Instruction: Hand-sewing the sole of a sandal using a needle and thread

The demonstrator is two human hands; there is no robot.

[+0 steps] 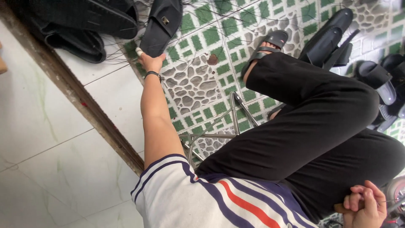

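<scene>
left hand (151, 62): fingers closed on black sandal (160, 25). right hand (363, 206): fist around brown handle. risk: loose pinch, sandal slips to floor.

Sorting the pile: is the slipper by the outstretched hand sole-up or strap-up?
Strap-up: the slipper shows its wide strap and metal buckle; the left hand touches its end.

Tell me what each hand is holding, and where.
The left hand grips a black sandal at its near end. The right hand closes its fingers on something brown, too hidden to name.
</scene>
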